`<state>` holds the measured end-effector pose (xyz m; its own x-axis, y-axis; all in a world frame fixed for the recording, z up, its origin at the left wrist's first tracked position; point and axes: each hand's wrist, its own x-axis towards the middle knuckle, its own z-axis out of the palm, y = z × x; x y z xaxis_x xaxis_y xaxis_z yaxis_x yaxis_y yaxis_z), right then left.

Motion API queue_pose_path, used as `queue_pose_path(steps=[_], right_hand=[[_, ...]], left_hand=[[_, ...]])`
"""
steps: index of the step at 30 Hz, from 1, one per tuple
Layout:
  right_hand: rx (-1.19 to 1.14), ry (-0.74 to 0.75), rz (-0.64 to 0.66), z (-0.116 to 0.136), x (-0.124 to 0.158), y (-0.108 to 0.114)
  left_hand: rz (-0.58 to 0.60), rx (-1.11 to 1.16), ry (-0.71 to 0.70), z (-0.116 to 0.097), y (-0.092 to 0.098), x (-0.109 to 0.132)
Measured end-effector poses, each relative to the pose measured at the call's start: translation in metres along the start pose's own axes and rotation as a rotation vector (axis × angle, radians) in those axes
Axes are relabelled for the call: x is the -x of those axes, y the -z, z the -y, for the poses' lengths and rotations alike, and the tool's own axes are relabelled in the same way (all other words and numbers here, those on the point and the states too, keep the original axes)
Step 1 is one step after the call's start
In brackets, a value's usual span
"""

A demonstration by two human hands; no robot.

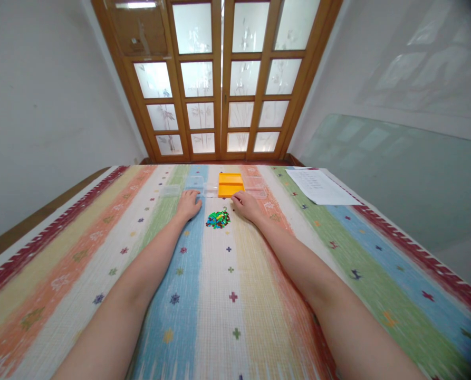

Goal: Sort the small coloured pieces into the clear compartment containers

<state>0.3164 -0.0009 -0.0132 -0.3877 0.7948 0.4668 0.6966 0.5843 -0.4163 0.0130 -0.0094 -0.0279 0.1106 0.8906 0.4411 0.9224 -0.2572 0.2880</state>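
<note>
A small heap of tiny mixed pieces (218,219), mostly green and blue with some yellow and dark red, lies on the striped tablecloth between my hands. My left hand (189,205) rests left of and beyond the heap, fingers spread, by the near edge of a see-through plastic box (194,181). To the heap's right is my right hand (247,205), its fingers curled together near the front edge of a yellow two-part tray (231,178). Whatever those fingers may pinch is too small to make out. A few loose bits lie between the heap and my right hand.
More see-through boxes (255,186) stand in the row with the yellow tray, on both sides. A printed paper sheet (321,187) lies at the table's far right. Beyond the far edge are wooden doors with glass panes (201,116); a glass panel (381,174) leans at right.
</note>
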Motion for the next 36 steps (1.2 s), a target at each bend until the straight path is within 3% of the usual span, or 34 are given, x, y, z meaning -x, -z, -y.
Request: queue_pose_path(steps=[24, 29, 33, 36], right_hand=[[0.012, -0.035, 0.004, 0.002, 0.0, 0.001], [0.095, -0.132, -0.112, -0.003, -0.004, 0.009], [0.152, -0.272, -0.262, -0.019, -0.005, 0.014], [0.213, -0.366, -0.302, -0.03, -0.002, 0.015]], left_hand=[[0.001, 0.014, -0.006, -0.002, 0.001, 0.0], [0.002, 0.018, -0.009, -0.001, 0.001, 0.001], [-0.007, 0.022, -0.008, -0.002, 0.001, 0.001], [-0.033, 0.015, 0.012, -0.002, 0.002, 0.0]])
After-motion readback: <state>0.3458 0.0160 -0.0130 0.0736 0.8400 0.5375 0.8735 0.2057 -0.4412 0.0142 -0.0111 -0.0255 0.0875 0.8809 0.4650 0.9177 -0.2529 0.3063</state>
